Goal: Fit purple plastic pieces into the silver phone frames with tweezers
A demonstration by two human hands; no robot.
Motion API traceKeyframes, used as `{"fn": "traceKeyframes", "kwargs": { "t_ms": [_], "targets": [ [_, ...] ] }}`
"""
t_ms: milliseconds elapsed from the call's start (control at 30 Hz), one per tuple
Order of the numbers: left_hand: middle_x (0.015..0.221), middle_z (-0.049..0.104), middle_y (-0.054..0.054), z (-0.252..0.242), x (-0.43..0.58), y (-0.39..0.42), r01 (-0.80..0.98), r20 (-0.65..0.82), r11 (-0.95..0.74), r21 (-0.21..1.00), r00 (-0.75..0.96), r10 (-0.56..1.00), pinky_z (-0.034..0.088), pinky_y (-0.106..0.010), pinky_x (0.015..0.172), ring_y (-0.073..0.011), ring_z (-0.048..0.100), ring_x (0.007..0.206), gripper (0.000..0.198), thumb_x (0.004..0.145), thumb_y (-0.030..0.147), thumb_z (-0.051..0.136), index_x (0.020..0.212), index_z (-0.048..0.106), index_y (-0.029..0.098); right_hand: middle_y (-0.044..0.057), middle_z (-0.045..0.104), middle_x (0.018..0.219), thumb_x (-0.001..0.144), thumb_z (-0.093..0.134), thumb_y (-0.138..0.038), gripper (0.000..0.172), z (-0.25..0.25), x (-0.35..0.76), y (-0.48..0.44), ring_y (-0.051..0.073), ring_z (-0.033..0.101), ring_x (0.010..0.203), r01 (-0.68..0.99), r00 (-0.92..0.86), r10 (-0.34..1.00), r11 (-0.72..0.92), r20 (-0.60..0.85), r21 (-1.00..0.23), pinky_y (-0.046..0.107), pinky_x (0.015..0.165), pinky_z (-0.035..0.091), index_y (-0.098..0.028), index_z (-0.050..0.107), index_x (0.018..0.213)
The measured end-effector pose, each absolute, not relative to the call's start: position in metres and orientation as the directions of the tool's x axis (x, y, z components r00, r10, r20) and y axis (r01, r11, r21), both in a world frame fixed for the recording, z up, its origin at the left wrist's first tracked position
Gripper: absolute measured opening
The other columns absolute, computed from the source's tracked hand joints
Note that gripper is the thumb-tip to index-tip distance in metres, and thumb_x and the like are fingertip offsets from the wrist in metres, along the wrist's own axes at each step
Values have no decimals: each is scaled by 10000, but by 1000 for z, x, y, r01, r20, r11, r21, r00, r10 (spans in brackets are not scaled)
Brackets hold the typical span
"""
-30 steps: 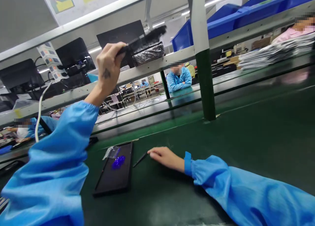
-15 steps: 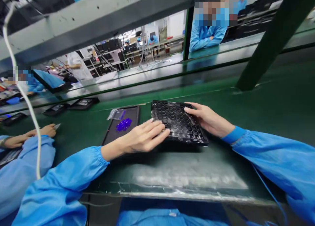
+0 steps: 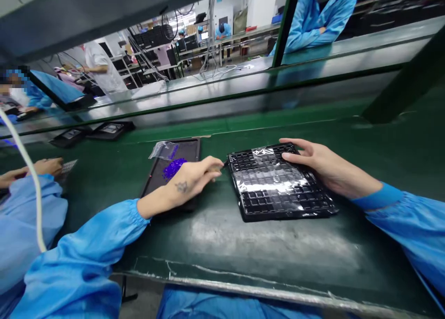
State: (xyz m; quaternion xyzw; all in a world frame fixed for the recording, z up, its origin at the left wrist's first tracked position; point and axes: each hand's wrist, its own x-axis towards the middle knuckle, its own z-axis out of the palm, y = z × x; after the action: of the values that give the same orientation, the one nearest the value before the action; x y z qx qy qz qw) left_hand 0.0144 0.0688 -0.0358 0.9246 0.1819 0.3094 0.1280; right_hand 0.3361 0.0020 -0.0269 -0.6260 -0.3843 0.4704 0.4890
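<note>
A black keyboard [image 3: 278,189] wrapped in clear film lies flat on the green belt [image 3: 264,245] in front of me. My right hand [image 3: 323,166] rests flat on its far right edge, fingers stretched out. My left hand [image 3: 189,182] lies just left of the keyboard, over a black tray [image 3: 189,147]. Its fingers are drawn together at the keyboard's far left corner, where a thin dark tip shows. On the tray are a heap of small purple pieces [image 3: 174,167] and a small clear bag [image 3: 163,149].
A neighbour's blue-sleeved hand [image 3: 48,166] works at the left, behind a hanging white cable [image 3: 24,170]. Two black trays [image 3: 100,130] lie farther along the belt. A dark green post [image 3: 406,85] stands at the right. People in blue coats sit across the line.
My left hand has come off the keyboard's keys and drawn back to its left corner. The keyboard sits a little further right, and my right hand stays on its far edge.
</note>
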Motion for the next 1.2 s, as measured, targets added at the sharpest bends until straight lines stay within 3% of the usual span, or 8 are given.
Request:
{"fn": "traceKeyframes", "kwargs": {
  "t_ms": [133, 233, 400, 533, 667, 900, 1067, 1200],
  "targets": [
    [732, 711, 15, -26, 9, 93, 347, 448, -798, 493, 684, 575, 492, -181, 575, -80, 617, 551, 149, 994, 186, 541, 1000, 687, 157, 42, 746, 1081, 773, 802, -260, 603, -20, 336, 3, 174, 706, 857, 76, 310, 925, -257, -222, -964, 168, 606, 577, -315, 627, 1347],
    [798, 705, -17, -21, 1, 107, 420, 477, -807, 414, 656, 586, 510, -236, 709, -127, 659, 714, 207, 997, 168, 499, 1036, 702, 153, 47, 746, 1031, 767, 791, -263, 601, -18, 337, 6, 200, 712, 844, 105, 354, 901, -306, -252, -946, 186, 578, 584, -346, 635, 1341],
    [1145, 676, -90, -17, -12, 99, 464, 402, -846, 261, 745, 532, 500, -336, 958, -186, 632, 1045, 350, 1050, 202, 360, 1351, 534, 163, 47, 744, 1068, 715, 798, -268, 585, -18, 338, 9, 206, 694, 797, 130, 391, 885, -325, -252, -937, 186, 498, 558, -367, 681, 1280],
    [1180, 659, -89, -15, -6, 75, 479, 241, -876, 50, 846, 476, 495, -369, 879, -218, 587, 983, 400, 1042, 144, 306, 1411, 454, 182, 28, 730, 1161, 694, 786, -243, 573, -17, 337, 9, 189, 676, 836, 108, 389, 889, -304, -241, -946, 160, 505, 551, -360, 702, 1249],
    [1114, 650, -101, -10, 15, 79, 579, 197, -807, -118, 810, 553, 479, -378, 874, -234, 576, 966, 305, 1030, 110, 308, 1231, 537, 137, 19, 729, 1143, 687, 791, -235, 586, -17, 338, 8, 171, 664, 838, 73, 357, 911, -250, -209, -966, 153, 541, 558, -345, 697, 1255],
    [1377, 528, -160, -2, 36, 108, 499, 206, -859, -111, 857, 472, 505, -390, 943, -249, 597, 1116, 307, 1048, 323, 464, 1299, 449, 148, 16, 731, 1110, 724, 814, -296, 586, -22, 344, 4, 171, 672, 789, 40, 280, 946, -180, -162, -983, 212, 576, 567, -315, 664, 1290],
    [1044, 635, -86, -1, 42, 107, 517, 185, -823, -235, 855, 484, 498, -300, 825, -194, 614, 934, 198, 1072, 249, 364, 1112, 541, 169, 13, 741, 1112, 749, 808, -299, 579, -22, 342, 2, 172, 691, 792, 28, 247, 959, -147, -136, -989, 232, 601, 569, -309, 649, 1306],
    [932, 634, -89, -5, 54, 121, 531, 156, -790, -305, 847, 509, 470, -295, 722, -193, 604, 814, 237, 1041, 119, 338, 1123, 557, 159, 12, 760, 1006, 767, 806, -305, 592, -23, 342, 1, 166, 696, 771, 25, 238, 962, -148, -138, -989, 237, 621, 574, -301, 631, 1332]
  ]
}}
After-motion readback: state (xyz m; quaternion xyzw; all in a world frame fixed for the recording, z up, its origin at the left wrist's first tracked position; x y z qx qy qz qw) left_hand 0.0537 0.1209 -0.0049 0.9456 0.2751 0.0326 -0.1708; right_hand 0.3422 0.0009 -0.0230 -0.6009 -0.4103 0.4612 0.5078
